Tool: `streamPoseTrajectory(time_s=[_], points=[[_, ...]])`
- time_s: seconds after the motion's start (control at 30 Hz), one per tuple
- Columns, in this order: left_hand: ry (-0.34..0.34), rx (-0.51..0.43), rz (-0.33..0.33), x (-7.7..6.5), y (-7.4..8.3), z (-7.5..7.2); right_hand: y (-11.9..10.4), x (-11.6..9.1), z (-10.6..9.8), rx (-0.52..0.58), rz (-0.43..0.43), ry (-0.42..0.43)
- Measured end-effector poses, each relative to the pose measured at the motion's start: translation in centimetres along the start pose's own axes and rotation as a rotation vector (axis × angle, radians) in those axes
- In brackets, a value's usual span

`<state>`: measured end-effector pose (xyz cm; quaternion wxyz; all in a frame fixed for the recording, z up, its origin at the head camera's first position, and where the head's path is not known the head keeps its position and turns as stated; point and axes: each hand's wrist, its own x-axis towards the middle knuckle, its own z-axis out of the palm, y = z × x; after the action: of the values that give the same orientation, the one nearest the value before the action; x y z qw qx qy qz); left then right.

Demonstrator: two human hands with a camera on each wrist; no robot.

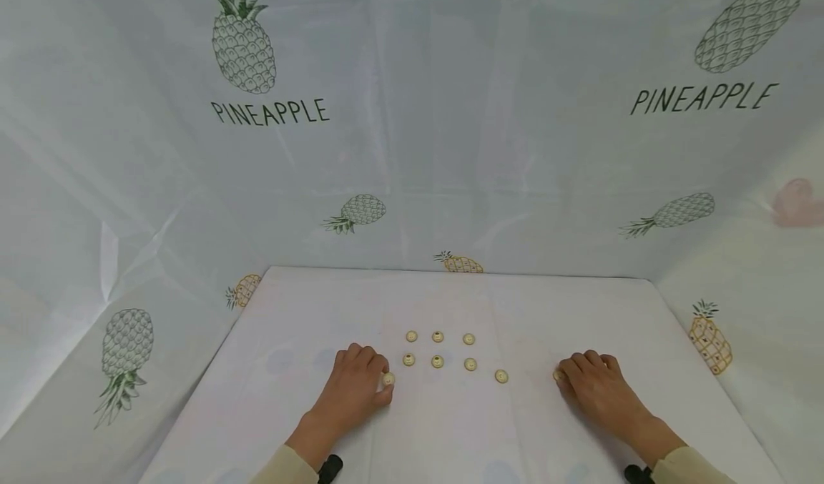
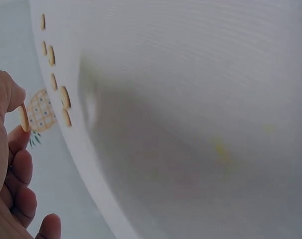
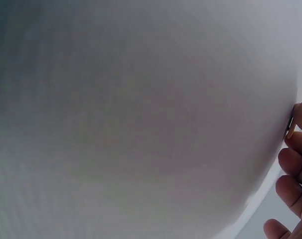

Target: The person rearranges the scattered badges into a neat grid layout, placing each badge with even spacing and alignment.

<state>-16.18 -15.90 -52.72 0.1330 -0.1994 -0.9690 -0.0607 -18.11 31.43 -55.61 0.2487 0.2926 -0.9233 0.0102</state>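
Between thumb and index finger, my left hand [image 1: 352, 389] pinches a small pale round wooden disc [image 1: 388, 379], left of the other discs. The left wrist view shows that same disc [image 2: 24, 118] edge-on, held above the table. On the right, my right hand [image 1: 597, 387] pinches another disc [image 1: 558, 374], mostly covered by the fingers; its thin edge [image 3: 291, 130] appears low by the table surface in the right wrist view. Between the hands lie several similar discs in two rows, including a back-row disc [image 1: 438, 337] and a front-row disc [image 1: 438, 362]. Their dark markings are too small to read.
A white cloth-covered table [image 1: 444, 434] bears everything. The rightmost loose disc [image 1: 501, 376] lies slightly nearer than its row. Beyond the table's back edge hangs a white sheet [image 1: 450, 148] with pineapple prints, which also runs along both sides.
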Motion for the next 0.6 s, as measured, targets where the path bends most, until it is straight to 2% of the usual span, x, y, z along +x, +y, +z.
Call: streamPoseTrajectory(time_s=[0.13,0.3,0.6], points=[[0.000,0.009,-0.028,-0.8,-0.6,0.0,0.3,0.0,0.2,-0.009,-0.022,-0.002],[-0.013,0.007,-0.035,-1.3,-0.5,-0.1,0.5,-0.1,0.5,-0.023,-0.032,0.003],[-0.003,-0.017,0.028,-1.8,0.6,0.1,0.6,-0.2,0.7,-0.009,-0.025,0.001]])
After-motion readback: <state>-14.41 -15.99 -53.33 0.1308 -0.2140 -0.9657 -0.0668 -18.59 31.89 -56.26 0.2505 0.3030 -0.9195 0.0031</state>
